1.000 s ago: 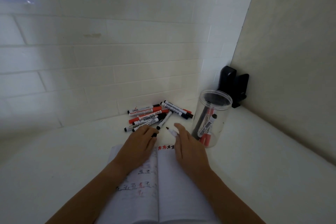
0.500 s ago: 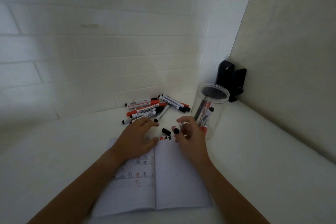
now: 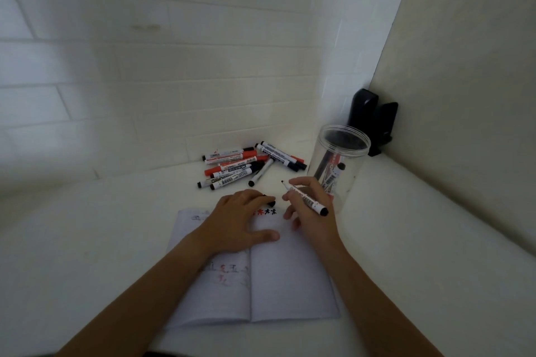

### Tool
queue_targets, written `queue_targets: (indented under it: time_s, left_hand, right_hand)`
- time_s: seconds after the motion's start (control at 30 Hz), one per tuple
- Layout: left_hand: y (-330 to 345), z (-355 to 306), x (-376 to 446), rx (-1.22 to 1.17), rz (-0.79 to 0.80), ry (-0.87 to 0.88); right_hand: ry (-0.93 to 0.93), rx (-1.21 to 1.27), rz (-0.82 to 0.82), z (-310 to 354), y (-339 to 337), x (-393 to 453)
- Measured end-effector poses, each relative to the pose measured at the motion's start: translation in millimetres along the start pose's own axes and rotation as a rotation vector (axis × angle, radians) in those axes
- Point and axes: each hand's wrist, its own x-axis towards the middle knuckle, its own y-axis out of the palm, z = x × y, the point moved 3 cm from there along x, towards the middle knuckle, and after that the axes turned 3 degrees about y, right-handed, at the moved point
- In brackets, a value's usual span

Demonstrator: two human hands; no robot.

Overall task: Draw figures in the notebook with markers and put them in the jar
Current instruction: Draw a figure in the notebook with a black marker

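An open notebook [image 3: 290, 281] lies on the white surface, with small red and black figures [image 3: 267, 211] at the top of its right page. My right hand [image 3: 311, 211] holds an uncapped black marker [image 3: 306, 198], tip pointing up and left, above the page's top edge. My left hand [image 3: 237, 220] rests on the left page, thumb on the fold, and its fingertips touch a black cap [image 3: 269, 200]. A clear jar [image 3: 338, 165] with several markers inside stands just right of my right hand.
A pile of several red and black markers [image 3: 246, 166] lies behind the notebook near the tiled wall. A black object [image 3: 372, 122] sits in the corner behind the jar. A beige wall rises on the right.
My right hand has turned the marker so its uncapped tip points up and left. The loose black cap now lies under my left fingertips. The view has shifted slightly.
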Motion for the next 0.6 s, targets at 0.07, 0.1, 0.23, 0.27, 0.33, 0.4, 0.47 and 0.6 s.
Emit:
queue_targets:
  time_s: [0.07,0.1,0.23,0.27,0.33,0.4,0.47,0.6]
  left_hand:
    - [-1,1,0,-0.004,0.01,-0.01]
    - [-2,2,0,-0.012,0.016,-0.016]
    - [-3,2,2,-0.023,0.05,-0.031]
    - [-2,3,3,-0.023,0.053,-0.033]
    - [-1,4,4,-0.024,0.058,-0.037]
    - [0,5,4,-0.028,0.061,-0.043]
    - [3,6,3,-0.027,0.06,-0.045]
    - [5,6,1,-0.011,0.106,-0.048]
  right_hand:
    - [0.019,-0.035,0.0,-2,0,1]
    - [0.029,-0.058,-0.005,-4,1,1]
    - [0.109,-0.111,-0.014,-9,-1,4]
    - [0.125,-0.122,-0.007,-10,-2,4]
    - [0.141,-0.147,-0.002,-12,-3,4]
    - [0.141,-0.154,-0.015,-12,-2,3]
    - [0.132,-0.153,-0.02,-12,0,2]
    - [0.151,-0.171,-0.008,-12,-2,2]
